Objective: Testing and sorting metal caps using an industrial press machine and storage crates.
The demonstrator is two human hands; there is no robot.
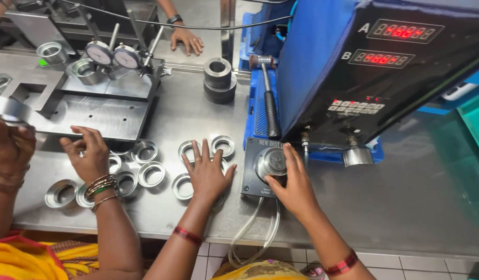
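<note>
My left hand (206, 173) lies flat with its fingers spread on several loose metal rings (222, 145) on the steel table (385, 207). One ring (181, 186) pokes out just left of the palm. My right hand (294, 187) grips a metal ring (270, 162) seated on the round plug of a small dark gauge block (252, 179). That block sits in front of a blue measuring unit (312, 62) with two red digit displays.
A co-worker's hands (89, 155) on the left reach among more rings (60, 193); their other hand (10, 148) lifts a ring. Two dial gauges (112, 54) stand on a steel fixture. A hammer (269, 103), stacked dark cylinders (219, 80), hoses (252, 233) and another person's hand (186, 39) are nearby.
</note>
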